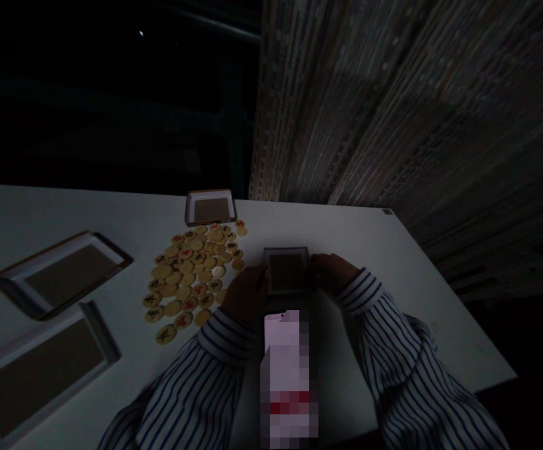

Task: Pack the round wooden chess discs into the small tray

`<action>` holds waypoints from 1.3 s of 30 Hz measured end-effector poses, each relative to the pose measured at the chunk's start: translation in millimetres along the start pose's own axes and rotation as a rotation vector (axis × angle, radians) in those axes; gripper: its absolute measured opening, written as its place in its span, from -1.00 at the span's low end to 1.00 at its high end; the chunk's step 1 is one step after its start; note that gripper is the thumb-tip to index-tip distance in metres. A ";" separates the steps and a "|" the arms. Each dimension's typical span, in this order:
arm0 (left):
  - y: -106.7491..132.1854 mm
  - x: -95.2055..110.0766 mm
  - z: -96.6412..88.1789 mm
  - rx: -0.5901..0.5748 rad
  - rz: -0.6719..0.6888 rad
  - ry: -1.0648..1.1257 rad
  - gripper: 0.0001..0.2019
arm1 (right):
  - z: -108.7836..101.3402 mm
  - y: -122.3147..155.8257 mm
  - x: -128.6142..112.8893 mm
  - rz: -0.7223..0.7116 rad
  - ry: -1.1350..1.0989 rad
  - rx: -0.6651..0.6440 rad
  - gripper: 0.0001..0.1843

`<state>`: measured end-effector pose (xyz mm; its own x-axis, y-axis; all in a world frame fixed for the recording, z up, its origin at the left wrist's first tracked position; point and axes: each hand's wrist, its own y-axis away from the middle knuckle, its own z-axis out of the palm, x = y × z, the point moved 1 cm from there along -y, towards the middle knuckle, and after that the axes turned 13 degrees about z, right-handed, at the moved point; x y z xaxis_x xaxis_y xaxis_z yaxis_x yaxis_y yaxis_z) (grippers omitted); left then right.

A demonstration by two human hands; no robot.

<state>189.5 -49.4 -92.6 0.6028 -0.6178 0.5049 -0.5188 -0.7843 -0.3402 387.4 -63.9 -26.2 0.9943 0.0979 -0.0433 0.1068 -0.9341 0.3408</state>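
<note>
Between my two hands is a small shallow box [286, 251] with a brown inner base. My left hand [246, 294] grips its left side, and my right hand [330, 272] has its fingers closed at the right edge. Dim light blurs the exact finger contact. Left of my left hand lies a loose heap of round wooden xiangqi pieces [187, 267], some face up with red or black characters. A lit phone [285, 356], partly blurred out, is below the box, between my striped sleeves.
Another small open box [211, 193] stands behind the pieces. Two larger shallow boxes, one upper [11, 287] and one lower [13, 356], lie on the left of the white table [421, 306]. Tall stacked sheets [346, 106] rise behind the table's far edge.
</note>
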 end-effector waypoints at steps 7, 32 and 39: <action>-0.8 0.9 -0.7 0.002 -0.008 0.003 -0.68 | 2.7 0.9 1.4 -0.024 0.006 0.012 -0.80; -1.9 2.0 -2.9 0.004 0.022 -0.016 -0.70 | 12.3 10.5 15.5 0.014 -0.131 0.125 -0.71; -2.2 7.9 -8.3 0.024 0.051 -0.061 -0.73 | 48.2 32.7 21.7 0.085 -0.387 0.309 -0.60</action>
<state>190.3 -52.1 -81.2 0.6126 -0.6584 0.4372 -0.5352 -0.7527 -0.3836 412.2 -108.8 -61.2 0.9176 -0.0629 -0.3926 -0.0397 -0.9970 0.0670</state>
